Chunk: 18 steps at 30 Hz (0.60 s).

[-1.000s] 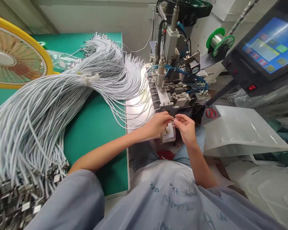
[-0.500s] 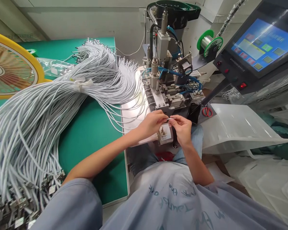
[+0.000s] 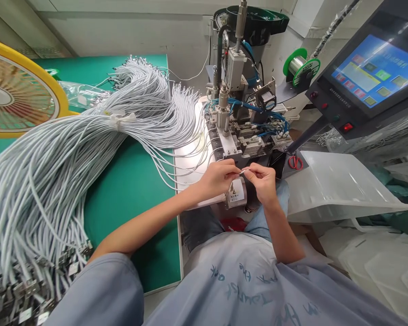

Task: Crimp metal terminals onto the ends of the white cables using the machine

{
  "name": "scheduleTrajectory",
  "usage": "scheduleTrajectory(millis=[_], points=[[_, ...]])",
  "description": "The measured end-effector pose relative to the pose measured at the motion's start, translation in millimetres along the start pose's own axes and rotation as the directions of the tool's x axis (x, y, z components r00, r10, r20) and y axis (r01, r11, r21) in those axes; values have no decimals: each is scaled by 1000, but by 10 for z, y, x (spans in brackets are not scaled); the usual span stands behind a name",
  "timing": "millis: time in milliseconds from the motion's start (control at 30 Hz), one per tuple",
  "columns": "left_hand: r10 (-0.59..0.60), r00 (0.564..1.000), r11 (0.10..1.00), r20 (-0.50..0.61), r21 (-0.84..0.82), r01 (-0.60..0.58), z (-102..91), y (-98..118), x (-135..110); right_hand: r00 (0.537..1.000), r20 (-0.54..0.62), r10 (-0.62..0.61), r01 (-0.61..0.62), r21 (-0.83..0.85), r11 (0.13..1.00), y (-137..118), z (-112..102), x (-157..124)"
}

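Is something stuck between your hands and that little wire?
No. The left hand and right hand both pinch the wire directly, just in front of the machine. Nothing visible lies between.

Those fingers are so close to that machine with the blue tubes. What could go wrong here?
The left hand and the right hand both pinch a thin cable end just in front of the machine; if it cycles, a fingertip might get nipped. From the big bundle, loose cables trail toward the hands, so a tug could snag or drag others. The cable end is tiny and might slip free.
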<state>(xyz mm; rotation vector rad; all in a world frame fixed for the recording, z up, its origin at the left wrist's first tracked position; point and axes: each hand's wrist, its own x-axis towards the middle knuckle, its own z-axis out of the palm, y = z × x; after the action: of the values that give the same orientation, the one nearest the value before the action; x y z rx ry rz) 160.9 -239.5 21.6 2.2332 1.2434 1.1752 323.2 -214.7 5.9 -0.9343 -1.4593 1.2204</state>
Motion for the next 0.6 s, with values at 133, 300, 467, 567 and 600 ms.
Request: scheduleTrajectory(millis=[133,300,467,567,600], points=[[2,1000,1000,-28,-28,-3,-8,3,3,996,-87,33,-23,114,993,44,115,-50],[144,989,956,22,254,-144,-56,4,5,999,44,5,0,-114,994,-73,-36,26],[69,997,984,-33,168,-63,-18,22,-3,1000,-21,-19,18,-55,998,3,9,9],[-13,999,999,-33,47,14,25,19,-13,986,-164,-13,11,-16,1000,92,181,-73],[-10,999,998,-32,68,12,34,11,-16,976,-214,-37,25,-56,998,106,228,-96]])
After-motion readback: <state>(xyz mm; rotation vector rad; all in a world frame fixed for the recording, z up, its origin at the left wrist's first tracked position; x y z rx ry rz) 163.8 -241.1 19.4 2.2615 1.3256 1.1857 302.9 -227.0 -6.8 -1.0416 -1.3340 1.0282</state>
